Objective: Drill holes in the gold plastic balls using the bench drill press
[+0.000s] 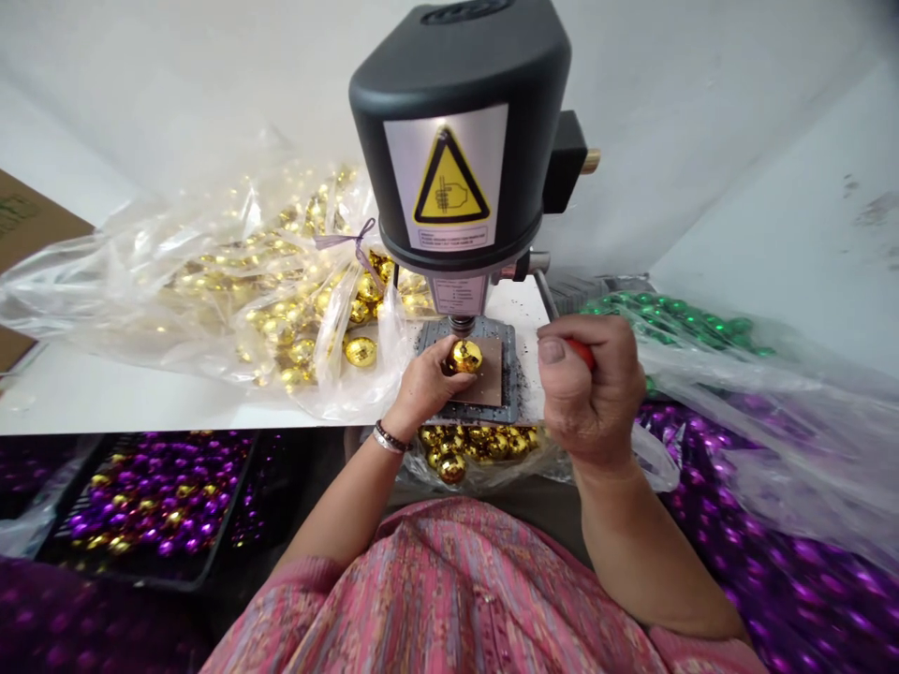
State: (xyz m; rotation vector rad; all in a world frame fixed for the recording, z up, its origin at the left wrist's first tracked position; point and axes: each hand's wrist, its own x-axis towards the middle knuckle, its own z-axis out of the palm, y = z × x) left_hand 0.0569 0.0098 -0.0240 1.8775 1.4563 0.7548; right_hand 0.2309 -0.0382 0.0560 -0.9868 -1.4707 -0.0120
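My left hand (434,382) is closed round a shiny gold ball (465,357), thumb on the near side. The ball rests over a brown square board (484,374) on the grey base (511,360) of a bench drill press (460,122). Just above the ball is the drill's chuck (462,325); whether a bit touches the ball cannot be made out. On the right, my right hand (594,384) is wrapped round a red knob (582,352), mostly hidden by the fingers. Dark crumbs lie scattered on the base.
A clear plastic bag (211,290) of gold balls lies on the white table (140,398) to the left. More gold balls (478,449) sit in plastic below the table edge. Purple balls fill a black crate (161,496). Bags of green (674,318) and purple balls (758,534) lie right.
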